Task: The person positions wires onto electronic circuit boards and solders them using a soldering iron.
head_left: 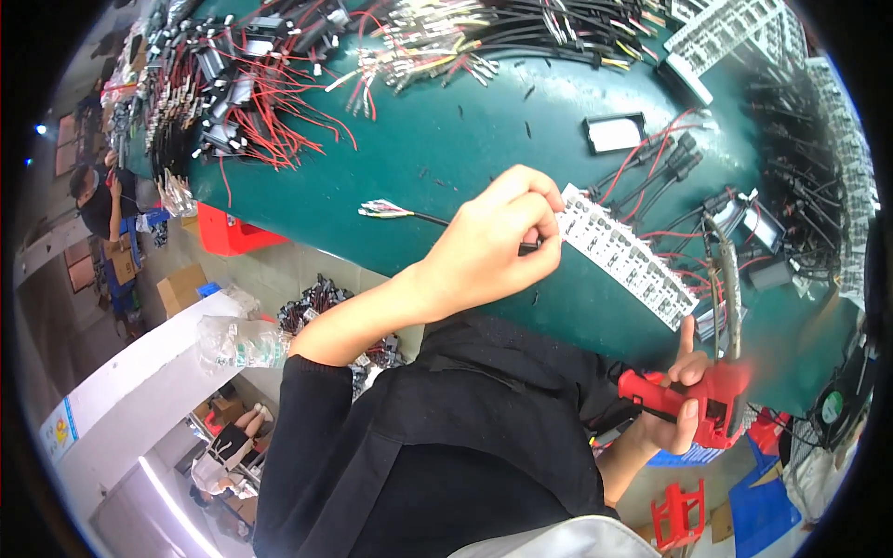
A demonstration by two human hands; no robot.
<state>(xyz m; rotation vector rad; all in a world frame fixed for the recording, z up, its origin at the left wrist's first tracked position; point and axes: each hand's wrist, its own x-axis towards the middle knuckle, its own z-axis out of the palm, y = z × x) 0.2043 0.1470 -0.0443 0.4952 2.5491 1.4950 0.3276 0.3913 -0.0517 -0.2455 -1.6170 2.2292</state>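
Observation:
My left hand (493, 244) reaches over the green table (437, 149) with its fingers closed on a thin black cable (430, 219). The cable's stripped, multicoloured wire ends (384, 209) stick out to the left of my fist. Just right of this hand lies a long white terminal strip (625, 259). My right hand (676, 402) is low at the table's near edge, gripping a red-handled hand tool (709, 400). The tool's metal jaws (728, 279) point up toward the strip's far end.
Bundles of red and black wires (251, 102) and cables with bare ends (484, 42) cover the far side. White connector trays (721, 33), a small black-framed tray (614, 133), black plugs (674, 160), a fan (831, 406), a red bin (233, 232), a plastic bottle (237, 341). Another person (93, 197) sits far left.

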